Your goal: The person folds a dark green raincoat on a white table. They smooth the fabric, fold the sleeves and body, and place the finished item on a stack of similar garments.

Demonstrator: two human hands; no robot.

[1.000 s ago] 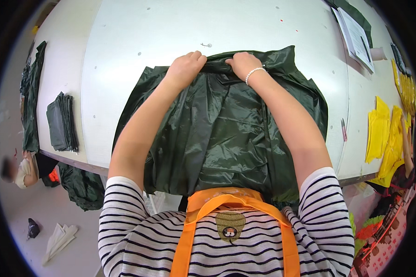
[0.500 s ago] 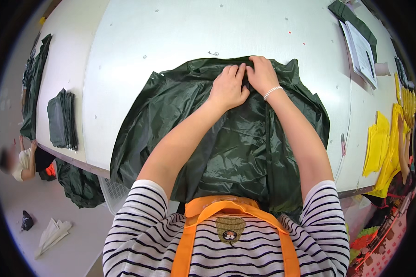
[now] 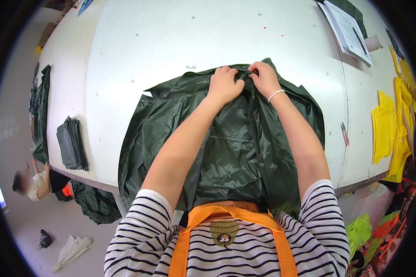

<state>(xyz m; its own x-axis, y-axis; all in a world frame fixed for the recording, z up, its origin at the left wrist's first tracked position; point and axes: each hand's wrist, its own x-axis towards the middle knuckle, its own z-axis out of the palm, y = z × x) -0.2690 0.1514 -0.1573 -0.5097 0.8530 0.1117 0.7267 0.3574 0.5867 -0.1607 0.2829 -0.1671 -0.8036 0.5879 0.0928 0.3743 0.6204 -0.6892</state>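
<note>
A shiny dark green garment point(image 3: 231, 152) of thin waterproof-looking cloth lies spread and wrinkled over the white table, reaching down to my body. Both of my hands are at its far edge, close together. My left hand point(image 3: 226, 84) is closed on the cloth there, its fingertips bent over the edge. Beside it, my right hand point(image 3: 265, 81) pinches a gathered bit of the same edge between thumb and fingers. The cloth bunches up between the two hands, and what lies under the fingertips is partly hidden.
Small thread snips point(image 3: 345, 134) lie to the right. Papers point(image 3: 344, 32) with a pen and a white roll point(image 3: 373, 43) are at the far right, yellow cloth pieces point(image 3: 383, 129) nearer. At left are a folded dark green stack point(image 3: 71, 143) and a person point(image 3: 40, 182) handling green cloth.
My right hand has drawn up a fold of the garment's far edge and pinches it. The left hand stays beside it, gripping the cloth. The whole view has shifted slightly.
</note>
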